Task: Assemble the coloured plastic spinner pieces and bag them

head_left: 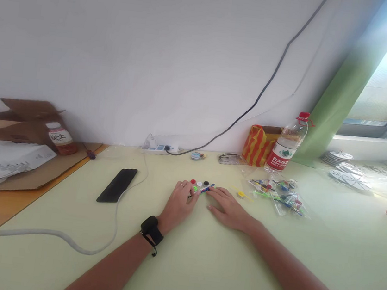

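Observation:
Palm down on the table, my left hand (179,203) has its fingers bent and its thumb near the fingertips, closed around something small that they mostly hide. A bit of bright green (195,189) shows at its fingertips. Between my hands lies a small blue-and-white strip (205,189), slanting up to the right. My right hand (231,210) rests with fingers stretched out and thumb apart, its fingertips at the strip's near side. Just beyond are a red disc (193,181), a white disc (199,184) and a black disc (206,183). A yellow piece (241,194) lies right of my right hand.
Clear bags of small coloured parts (280,194) lie at the right, before a water bottle (284,146) and striped bag (258,145). A black phone (117,185) and white cable (116,220) lie left. A power strip (160,148) sits by the wall; cardboard (32,175) is far left.

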A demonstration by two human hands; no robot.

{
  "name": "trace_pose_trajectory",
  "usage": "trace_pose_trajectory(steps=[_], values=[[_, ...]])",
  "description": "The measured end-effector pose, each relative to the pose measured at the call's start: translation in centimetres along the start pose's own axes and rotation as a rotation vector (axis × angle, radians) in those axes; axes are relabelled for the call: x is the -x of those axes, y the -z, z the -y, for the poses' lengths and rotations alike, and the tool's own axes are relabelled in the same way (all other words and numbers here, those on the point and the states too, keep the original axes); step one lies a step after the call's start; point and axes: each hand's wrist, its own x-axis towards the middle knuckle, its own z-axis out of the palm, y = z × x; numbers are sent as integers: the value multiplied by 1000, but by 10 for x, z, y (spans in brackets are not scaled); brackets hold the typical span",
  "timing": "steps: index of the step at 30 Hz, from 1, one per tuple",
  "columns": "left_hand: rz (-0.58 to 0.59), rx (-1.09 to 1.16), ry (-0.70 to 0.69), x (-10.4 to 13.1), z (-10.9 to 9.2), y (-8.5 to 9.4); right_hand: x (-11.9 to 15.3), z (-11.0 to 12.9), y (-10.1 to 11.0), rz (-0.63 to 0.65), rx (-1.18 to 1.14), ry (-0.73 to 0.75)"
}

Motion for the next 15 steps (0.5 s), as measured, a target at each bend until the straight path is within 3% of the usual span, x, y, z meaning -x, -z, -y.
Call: trace_pose_trajectory(steps=[6,15], values=[[63,-59,-138,1,4,-3,0,4,0,-11,2,14],[74,-58,-106,0,11,-3,1,8,2,22,6,20]])
